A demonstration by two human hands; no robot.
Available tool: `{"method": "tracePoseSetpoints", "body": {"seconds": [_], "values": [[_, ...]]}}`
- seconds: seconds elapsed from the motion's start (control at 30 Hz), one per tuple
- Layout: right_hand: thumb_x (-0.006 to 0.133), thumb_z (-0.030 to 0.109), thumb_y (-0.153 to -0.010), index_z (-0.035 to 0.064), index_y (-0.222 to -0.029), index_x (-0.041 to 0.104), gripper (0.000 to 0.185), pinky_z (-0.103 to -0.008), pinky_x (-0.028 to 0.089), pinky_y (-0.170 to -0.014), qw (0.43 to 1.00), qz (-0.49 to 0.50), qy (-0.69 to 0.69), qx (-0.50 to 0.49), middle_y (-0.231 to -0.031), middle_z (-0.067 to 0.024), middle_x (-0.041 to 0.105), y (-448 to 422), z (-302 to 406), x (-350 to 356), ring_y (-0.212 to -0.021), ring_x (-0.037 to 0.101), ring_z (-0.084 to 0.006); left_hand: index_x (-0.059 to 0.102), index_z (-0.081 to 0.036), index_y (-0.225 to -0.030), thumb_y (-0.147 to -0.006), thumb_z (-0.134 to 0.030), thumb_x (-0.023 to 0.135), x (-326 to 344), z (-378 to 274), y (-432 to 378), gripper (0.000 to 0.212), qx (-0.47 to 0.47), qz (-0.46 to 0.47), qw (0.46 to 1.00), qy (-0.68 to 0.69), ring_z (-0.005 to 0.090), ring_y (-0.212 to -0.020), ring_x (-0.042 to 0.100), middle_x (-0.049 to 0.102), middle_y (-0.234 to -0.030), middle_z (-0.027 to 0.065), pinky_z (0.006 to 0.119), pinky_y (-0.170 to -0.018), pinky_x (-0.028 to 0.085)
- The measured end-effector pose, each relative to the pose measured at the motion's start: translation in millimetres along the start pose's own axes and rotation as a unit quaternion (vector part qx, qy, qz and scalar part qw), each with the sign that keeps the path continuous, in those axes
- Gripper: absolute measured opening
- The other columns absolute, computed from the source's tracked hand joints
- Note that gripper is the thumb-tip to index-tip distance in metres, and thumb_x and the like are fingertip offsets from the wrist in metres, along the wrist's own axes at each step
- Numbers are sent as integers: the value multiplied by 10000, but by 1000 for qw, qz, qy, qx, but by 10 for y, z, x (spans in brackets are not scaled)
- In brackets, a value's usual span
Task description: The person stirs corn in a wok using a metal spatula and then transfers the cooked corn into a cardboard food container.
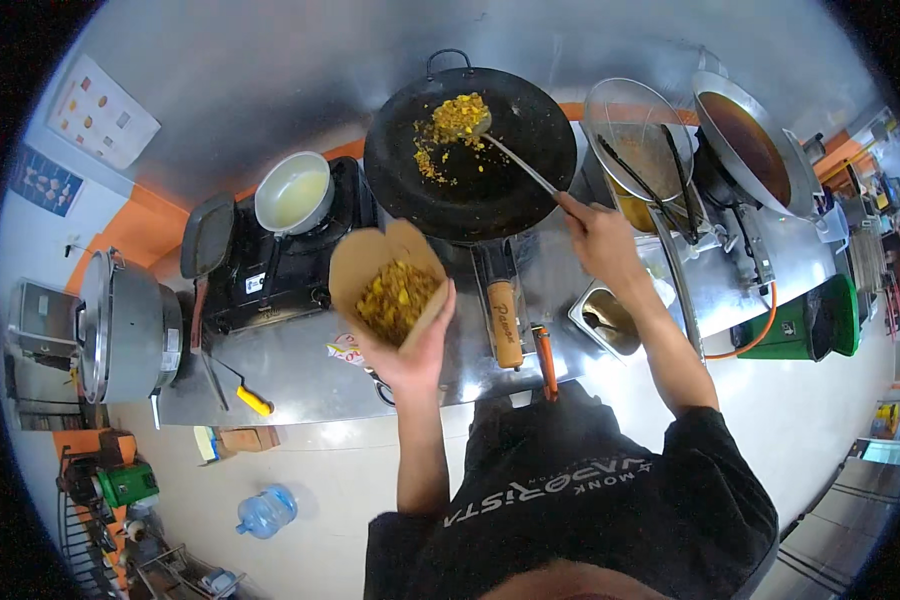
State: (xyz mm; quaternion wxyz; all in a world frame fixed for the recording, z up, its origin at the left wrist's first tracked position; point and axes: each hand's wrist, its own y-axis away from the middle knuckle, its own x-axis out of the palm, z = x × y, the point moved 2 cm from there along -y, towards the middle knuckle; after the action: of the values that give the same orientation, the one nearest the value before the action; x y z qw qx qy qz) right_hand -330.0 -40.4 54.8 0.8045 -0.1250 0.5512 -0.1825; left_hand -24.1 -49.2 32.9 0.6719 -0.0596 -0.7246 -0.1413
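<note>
My left hand (416, 356) holds an open brown paperboard takeout box (352, 262) from beneath, tilted so its inside shows. Yellowish fried rice with bits of egg (397, 300) fills most of it. In my right hand (600, 240) is the wooden handle of a metal ladle (521, 163). Its bowl rests among a heap of the same fried rice (457, 116) in a large black wok (487, 202). Loose grains lie scattered across the wok's dark surface. The wok's wooden handle (504, 322) points towards me.
Left of the wok, a white pot (270, 187) with pale liquid stands on a black portable stove (277, 296). A large lidded pot (131, 330) is farther left. To the right are a mesh strainer (637, 150) with tongs, a metal container (607, 319) and a pan of brown liquid (746, 146).
</note>
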Motion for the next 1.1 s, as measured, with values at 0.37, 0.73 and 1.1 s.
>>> {"method": "tracePoseSetpoints", "body": {"seconds": [0.37, 0.73, 1.1], "values": [[685, 5, -899, 0, -1254, 685, 354, -335, 445, -571, 999, 26, -44, -8, -778, -148, 646, 148, 221, -1939, -594, 573, -196, 493, -267, -1436, -972, -628, 480, 343, 355, -958, 588, -15, -15, 998, -52, 333, -1362, 462, 498, -1471, 46, 618, -1053, 381], [678, 4, -792, 165, -1302, 680, 535, -352, 516, -555, 964, 0, 193, -185, -891, -52, 606, 262, 283, -2266, -650, 614, -218, 476, -262, -1447, -967, -645, 446, 668, 674, -1320, 615, -82, 32, 993, -84, 345, -1364, 461, 497, -1475, 60, 620, -1047, 370], [717, -23, -730, 166, -1280, 697, 582, -358, 539, -597, 953, -30, 214, -214, -906, -51, 612, 240, 217, -2386, -735, 639, -211, 476, -261, -1447, -974, -631, 433, 581, 867, -1245, 602, -77, 38, 993, -78, 352, -1365, 458, 471, -1480, 76, 640, -1042, 382]]}}
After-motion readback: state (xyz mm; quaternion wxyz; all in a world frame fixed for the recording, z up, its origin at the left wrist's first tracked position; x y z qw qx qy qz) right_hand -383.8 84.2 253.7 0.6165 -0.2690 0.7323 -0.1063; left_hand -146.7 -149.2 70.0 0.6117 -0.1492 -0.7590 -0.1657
